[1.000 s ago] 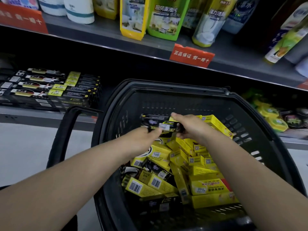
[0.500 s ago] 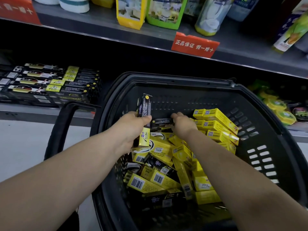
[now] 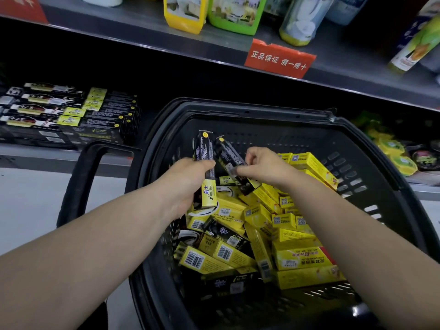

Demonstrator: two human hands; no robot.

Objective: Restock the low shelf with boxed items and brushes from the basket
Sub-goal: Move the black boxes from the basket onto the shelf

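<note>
Nearest the camera, two bare forearms reach forward and down into a black plastic shopping basket (image 3: 245, 112), whose looped handle (image 3: 78, 186) hangs out to the left over the pale floor. The basket holds a loose heap of small yellow boxes (image 3: 297, 258) lying at all angles, some showing barcodes, with a few black-and-yellow boxes mixed in on the left side. Above the heap, the left hand (image 3: 188, 184) is wrapped around a long black-and-yellow box (image 3: 205, 148) and holds it nearly upright, yellow end down and black end up. Just beside it, the right hand (image 3: 264, 167) pinches a second black box (image 3: 228, 156) between thumb and fingertips. This box is tilted, its top leaning towards the first box, and I cannot tell whether the two touch. Beyond the basket to the left, the low shelf (image 3: 35, 153) already carries neat rows of matching black-and-yellow boxes (image 3: 100, 115) laid flat, and further left a block of black boxes with white and gold print (image 3: 35, 108). To the right on the same level sit round yellow-green packs (image 3: 392, 153). Farthest back, the upper shelf (image 3: 142, 29) bears a red price-rail tag with white Chinese characters (image 3: 279, 58), a yellow pouch (image 3: 183, 13), a green pouch (image 3: 235, 15) and bottles of cleaning products.
</note>
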